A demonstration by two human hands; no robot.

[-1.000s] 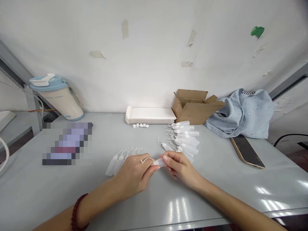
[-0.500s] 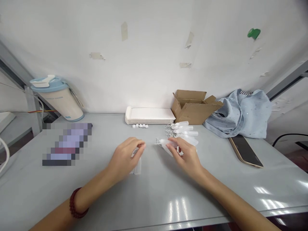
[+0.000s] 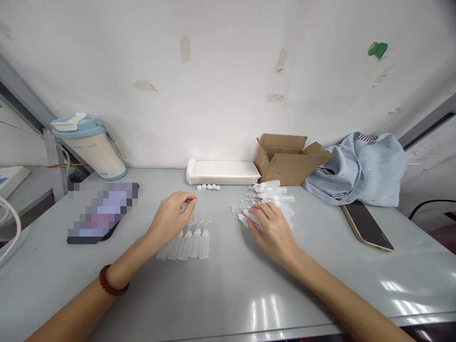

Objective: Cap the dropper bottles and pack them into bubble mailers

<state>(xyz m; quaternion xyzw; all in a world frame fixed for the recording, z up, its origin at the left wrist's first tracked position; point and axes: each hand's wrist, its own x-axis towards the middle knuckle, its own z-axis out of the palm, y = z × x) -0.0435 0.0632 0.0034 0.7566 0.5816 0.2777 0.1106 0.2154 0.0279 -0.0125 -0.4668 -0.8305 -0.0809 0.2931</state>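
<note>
Several small translucent bottles (image 3: 204,244) with thin white tethered caps lie side by side in a row on the grey table. My left hand (image 3: 173,213) is above the row's far end, thumb and fingertips pressed together; what they hold, if anything, is too small to make out. My right hand (image 3: 272,230) rests over the near side of a loose pile of similar bottles (image 3: 273,192), its fingers curled round a bottle that is partly hidden. Several tiny white caps (image 3: 208,187) sit in a line behind the hands.
A stack of white padded sheets (image 3: 224,172) lies against the wall beside an open cardboard box (image 3: 292,166). A blue bag (image 3: 370,171) and a phone (image 3: 366,225) are at right. At left stand a tumbler (image 3: 98,152) and a pixelated device (image 3: 103,213).
My left hand has moved left and slightly up, uncovering the row of bottles. My right hand has shifted slightly, its fingers still at the pile.
</note>
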